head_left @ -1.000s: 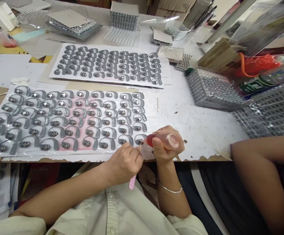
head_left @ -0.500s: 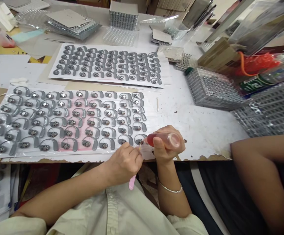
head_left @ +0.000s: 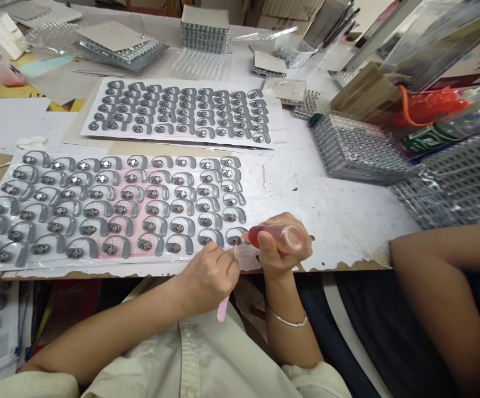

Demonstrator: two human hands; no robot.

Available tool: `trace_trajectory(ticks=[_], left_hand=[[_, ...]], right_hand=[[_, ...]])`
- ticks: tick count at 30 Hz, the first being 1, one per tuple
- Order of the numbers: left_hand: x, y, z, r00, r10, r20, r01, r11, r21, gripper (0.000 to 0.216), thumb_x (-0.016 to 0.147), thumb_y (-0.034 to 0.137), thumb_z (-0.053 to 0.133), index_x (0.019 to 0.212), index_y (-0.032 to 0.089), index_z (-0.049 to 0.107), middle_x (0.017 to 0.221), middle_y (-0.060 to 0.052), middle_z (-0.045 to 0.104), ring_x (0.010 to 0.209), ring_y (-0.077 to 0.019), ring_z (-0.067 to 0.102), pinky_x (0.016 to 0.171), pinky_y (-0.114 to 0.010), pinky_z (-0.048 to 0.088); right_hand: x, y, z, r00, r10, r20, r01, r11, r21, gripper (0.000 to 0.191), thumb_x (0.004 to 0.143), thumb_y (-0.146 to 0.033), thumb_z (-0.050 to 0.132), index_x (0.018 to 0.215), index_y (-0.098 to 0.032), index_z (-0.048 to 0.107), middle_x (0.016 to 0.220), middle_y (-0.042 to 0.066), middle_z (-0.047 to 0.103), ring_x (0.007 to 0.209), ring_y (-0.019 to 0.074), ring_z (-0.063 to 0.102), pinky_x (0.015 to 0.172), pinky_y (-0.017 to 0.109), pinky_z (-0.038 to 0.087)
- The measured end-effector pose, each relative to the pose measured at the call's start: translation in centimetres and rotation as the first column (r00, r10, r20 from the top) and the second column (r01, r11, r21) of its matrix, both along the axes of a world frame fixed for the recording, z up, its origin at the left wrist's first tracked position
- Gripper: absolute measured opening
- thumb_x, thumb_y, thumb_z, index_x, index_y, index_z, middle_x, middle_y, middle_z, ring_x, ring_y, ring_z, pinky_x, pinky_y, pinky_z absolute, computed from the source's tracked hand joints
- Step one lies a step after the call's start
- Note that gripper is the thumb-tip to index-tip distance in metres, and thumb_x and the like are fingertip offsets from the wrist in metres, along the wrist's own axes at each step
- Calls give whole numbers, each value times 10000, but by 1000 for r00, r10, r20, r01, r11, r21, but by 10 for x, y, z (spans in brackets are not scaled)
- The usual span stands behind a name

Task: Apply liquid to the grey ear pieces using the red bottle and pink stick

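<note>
My left hand (head_left: 210, 275) is closed round a thin tool whose flat pink handle (head_left: 223, 309) pokes out below; its narrow tip points up at the bottom right part of the near sheet. My right hand (head_left: 279, 249) grips a clear squeeze bottle (head_left: 279, 236) with red liquid, tilted on its side, nozzle toward that same part. This grey hook-shaped part (head_left: 235, 237) carries a small round metal piece and lies by both tool tip and nozzle. Rows of similar parts cover the near white sheet (head_left: 169, 258), pink-stained in the middle.
Behind lies a second sheet (head_left: 94, 131) of grey parts. Stacked clear trays (head_left: 351, 149) stand at the right, with a plastic bottle (head_left: 434, 138) near them. A cotton swab (head_left: 264, 177) lies on the table. Another person's arm (head_left: 442, 276) rests at the right edge.
Both hands keep their places, with the tool and bottle held at the same part. The view has shifted very slightly; nothing else visibly differs.
</note>
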State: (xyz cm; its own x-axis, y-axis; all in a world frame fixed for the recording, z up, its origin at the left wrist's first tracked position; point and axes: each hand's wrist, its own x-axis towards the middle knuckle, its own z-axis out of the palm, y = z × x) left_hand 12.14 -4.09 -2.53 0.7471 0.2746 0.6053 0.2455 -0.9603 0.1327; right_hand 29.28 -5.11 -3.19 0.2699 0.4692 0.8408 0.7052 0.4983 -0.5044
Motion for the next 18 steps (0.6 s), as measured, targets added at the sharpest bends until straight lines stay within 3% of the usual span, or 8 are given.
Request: trace_trajectory(ticks=[11, 18], left_hand=[[-1, 3, -1, 1000, -20, -13, 20, 1000, -22, 271, 840, -5, 433, 630, 152, 501, 596, -55, 563, 549, -163, 484, 542, -303, 362], [-4, 5, -4, 999, -43, 10, 44, 993, -108, 250, 821, 4, 429, 634, 158, 494, 617, -47, 558, 549, -158, 454, 533, -304, 334]], right_hand=[[1, -2, 1, 999, -44, 32, 44, 999, 0, 155, 800, -286, 673, 762, -173, 574, 645, 8, 570, 564, 145, 515, 495, 304, 407], [4, -10, -5, 989, -101, -105, 106, 993, 42, 210, 813, -377, 652, 804, -179, 584, 681, 19, 570, 586, 165, 527, 504, 323, 416]])
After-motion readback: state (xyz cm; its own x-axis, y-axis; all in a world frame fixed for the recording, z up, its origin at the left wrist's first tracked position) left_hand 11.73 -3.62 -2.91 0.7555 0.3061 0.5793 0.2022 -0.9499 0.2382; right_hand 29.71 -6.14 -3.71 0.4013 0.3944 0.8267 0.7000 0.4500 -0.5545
